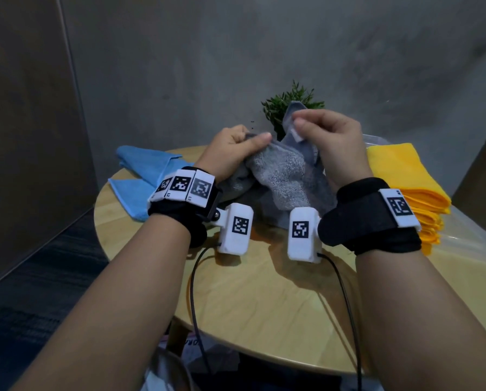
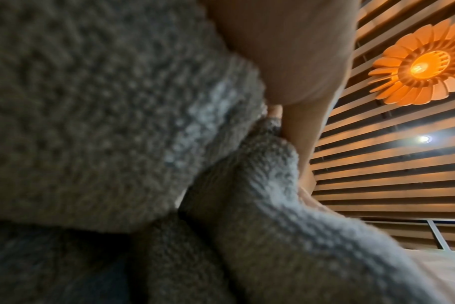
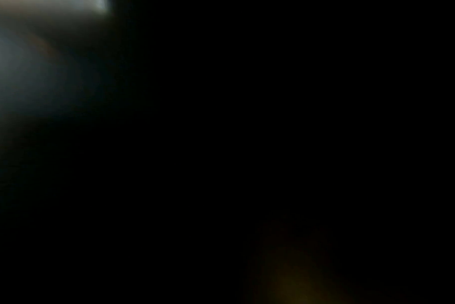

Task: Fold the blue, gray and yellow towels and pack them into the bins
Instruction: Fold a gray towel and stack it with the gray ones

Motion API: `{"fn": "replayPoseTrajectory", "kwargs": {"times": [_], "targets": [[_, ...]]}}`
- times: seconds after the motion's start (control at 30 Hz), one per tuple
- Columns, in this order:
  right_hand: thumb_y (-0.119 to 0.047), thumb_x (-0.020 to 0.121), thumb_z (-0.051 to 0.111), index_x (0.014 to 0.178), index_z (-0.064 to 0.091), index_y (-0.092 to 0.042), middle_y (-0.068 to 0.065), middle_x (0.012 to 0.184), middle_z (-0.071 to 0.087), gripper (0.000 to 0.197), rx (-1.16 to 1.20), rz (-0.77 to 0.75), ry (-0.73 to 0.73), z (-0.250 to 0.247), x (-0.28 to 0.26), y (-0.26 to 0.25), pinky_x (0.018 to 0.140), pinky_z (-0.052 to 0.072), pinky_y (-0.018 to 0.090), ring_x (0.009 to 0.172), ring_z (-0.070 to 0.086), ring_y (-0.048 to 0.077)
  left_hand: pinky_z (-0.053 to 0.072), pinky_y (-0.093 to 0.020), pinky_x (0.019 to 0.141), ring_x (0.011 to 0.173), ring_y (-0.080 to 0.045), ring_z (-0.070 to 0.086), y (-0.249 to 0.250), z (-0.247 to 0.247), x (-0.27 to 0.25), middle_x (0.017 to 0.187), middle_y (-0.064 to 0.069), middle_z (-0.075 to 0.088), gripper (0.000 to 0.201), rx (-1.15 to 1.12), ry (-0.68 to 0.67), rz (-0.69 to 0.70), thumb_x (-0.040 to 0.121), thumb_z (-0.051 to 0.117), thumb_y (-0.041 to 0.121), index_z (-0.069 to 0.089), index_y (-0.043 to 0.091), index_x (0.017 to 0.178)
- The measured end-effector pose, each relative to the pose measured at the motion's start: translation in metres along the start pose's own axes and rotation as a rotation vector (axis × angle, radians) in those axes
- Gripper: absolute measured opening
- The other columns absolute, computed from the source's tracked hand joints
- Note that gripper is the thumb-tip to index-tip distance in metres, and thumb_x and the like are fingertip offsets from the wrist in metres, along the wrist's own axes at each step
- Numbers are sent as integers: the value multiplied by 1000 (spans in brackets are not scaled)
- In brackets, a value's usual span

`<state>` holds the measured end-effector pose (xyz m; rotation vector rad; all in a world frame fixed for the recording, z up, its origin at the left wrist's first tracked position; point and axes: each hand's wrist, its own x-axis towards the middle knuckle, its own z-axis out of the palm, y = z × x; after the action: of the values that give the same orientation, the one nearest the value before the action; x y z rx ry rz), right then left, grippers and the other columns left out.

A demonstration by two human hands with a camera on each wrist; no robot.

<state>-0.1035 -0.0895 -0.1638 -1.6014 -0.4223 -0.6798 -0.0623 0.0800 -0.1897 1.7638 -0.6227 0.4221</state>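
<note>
A gray towel [image 1: 281, 176] hangs bunched above the round wooden table [image 1: 278, 292], held up by both hands. My left hand [image 1: 236, 148] pinches one edge of it between thumb and curled fingers. My right hand [image 1: 329, 136] pinches another edge with a small white tag, a little higher. The left wrist view is filled by the gray towel [image 2: 117, 123] against my palm. A blue towel [image 1: 143, 176] lies loose at the table's left edge. A stack of folded yellow towels [image 1: 405, 187] sits at the right. The right wrist view is almost black. No bins are in view.
A small green plant [image 1: 289, 108] stands behind the gray towel, near the gray wall. Clear plastic [image 1: 473, 241] lies under the yellow stack. Two black cables [image 1: 346, 306] run from the wrist cameras over the table's near half. Dark carpet lies to the left.
</note>
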Motion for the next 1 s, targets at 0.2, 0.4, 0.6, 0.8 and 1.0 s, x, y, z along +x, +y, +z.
{"fn": "replayPoseTrajectory", "kwargs": {"times": [0.2,0.4,0.6,0.8,1.0], "targets": [[14,78,52,106,65,-24,-9,103,63,49,-263,-52,-214,6,-2,2,88,47,18,98,58,2,37,-10,64,63,5,47,4,1,-5,75,4,44,23,-74,-44,54,76,75,12,62,-3,66],[-12,90,62,101,70,-13,-4,91,69,14,-175,-10,-131,5,0,4,83,50,19,86,62,3,37,-10,69,62,6,51,5,-1,-2,64,10,57,8,-154,-114,10,68,62,14,65,16,60],[-2,86,62,84,60,-32,2,89,65,31,-360,-120,-263,7,2,8,73,46,21,80,59,10,37,-7,61,59,8,51,4,0,-4,69,11,50,8,10,-109,26,82,70,11,66,8,75],[0,79,69,90,63,-28,1,93,65,30,-368,-102,-236,3,1,4,65,45,15,60,53,-4,34,-14,59,61,-3,40,1,-2,-4,70,5,41,44,22,40,39,68,82,18,40,14,53],[-2,84,65,93,67,-21,-9,78,59,22,-514,-96,-275,1,-2,2,63,41,9,60,54,-6,37,-17,66,64,-1,45,4,0,-7,72,4,44,37,-48,-94,76,65,82,10,47,10,52]]}}
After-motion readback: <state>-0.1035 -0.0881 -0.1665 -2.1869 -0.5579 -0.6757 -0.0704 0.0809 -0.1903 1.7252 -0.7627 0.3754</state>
